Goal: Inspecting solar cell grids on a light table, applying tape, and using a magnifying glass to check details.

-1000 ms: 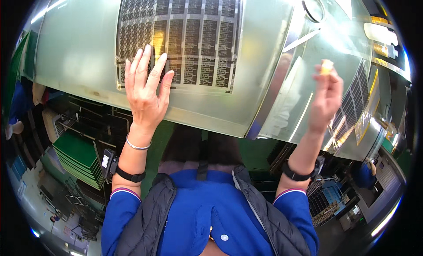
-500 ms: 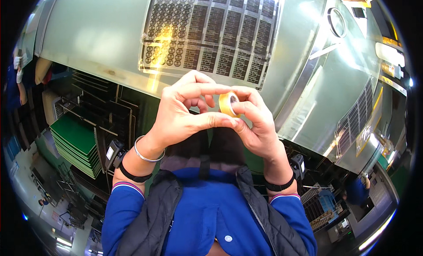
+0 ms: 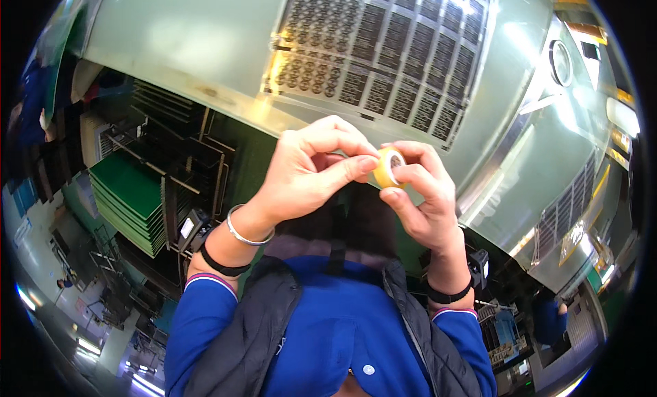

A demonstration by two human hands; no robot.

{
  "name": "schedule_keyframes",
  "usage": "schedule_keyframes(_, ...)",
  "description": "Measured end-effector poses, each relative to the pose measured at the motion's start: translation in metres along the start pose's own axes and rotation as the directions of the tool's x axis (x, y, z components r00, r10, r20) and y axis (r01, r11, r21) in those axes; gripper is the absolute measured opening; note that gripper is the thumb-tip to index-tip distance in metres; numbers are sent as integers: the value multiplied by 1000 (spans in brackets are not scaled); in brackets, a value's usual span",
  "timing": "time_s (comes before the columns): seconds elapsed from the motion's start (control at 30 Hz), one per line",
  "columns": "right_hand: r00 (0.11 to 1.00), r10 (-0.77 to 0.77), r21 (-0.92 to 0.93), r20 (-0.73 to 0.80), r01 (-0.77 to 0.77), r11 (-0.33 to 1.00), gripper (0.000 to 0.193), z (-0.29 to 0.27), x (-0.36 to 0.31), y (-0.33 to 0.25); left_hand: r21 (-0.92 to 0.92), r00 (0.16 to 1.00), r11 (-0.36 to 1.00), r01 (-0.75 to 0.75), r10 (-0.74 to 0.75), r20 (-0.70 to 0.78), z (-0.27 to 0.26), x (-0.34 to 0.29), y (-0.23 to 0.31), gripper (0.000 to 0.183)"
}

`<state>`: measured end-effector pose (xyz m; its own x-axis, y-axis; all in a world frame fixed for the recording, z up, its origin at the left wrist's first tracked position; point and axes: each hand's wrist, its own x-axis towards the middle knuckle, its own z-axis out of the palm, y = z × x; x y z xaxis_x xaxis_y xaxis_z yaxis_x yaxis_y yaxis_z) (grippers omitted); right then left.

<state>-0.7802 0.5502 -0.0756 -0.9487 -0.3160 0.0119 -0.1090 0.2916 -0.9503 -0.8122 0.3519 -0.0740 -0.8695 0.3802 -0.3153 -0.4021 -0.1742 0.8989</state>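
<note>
A small roll of yellow tape [image 3: 388, 170] is up in front of my chest, near the close edge of a pale green glossy table [image 3: 185, 34]. My right hand [image 3: 428, 192] grips it, with a finger at the hole of the roll and the thumb below. Against the roll's left side, my left hand [image 3: 318, 164] is closed, thumb and forefinger pinched together. Whatever lies between those fingertips is too small to make out. Beyond both hands, a dark patterned film sheet [image 3: 404, 62] lies flat on the table.
Green boards [image 3: 130, 192] are stacked in a dark metal rack below the table's edge at left. To the right, a magnifier-like ring [image 3: 560, 63] and another patterned sheet [image 3: 568, 192] rest on a sloping surface. A person in blue [image 3: 549, 322] is at far right.
My left thumb and forefinger were spread against the roll and are now pinched beside it. The view has shifted, so the table and both hands appear further right.
</note>
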Motion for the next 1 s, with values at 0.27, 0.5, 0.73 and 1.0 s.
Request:
schedule_keyframes(0.27, 979, -33, -337, -200, -37, 941, 17, -8, 2, 5, 247, 875, 956, -156, 250, -415, -4, -2, -14, 4)
schedule_keyframes(0.5, 882, 54, -418, -469, -275, 866, 23, -52, -35, 36, 823, 659, 567, -34, 631, -408, -61, 3, -14, 7)
schedule_keyframes(0.73, 803, -24, -397, -596, -268, 878, 28, -40, -36, 49, 843, 689, 537, 19, 604, -401, -59, 10, -15, 7)
schedule_keyframes(1.0, 793, -64, -430, -605, -258, 865, 29, -39, -36, 52, 889, 696, 452, 70, 617, -368, -54, 12, -17, 10)
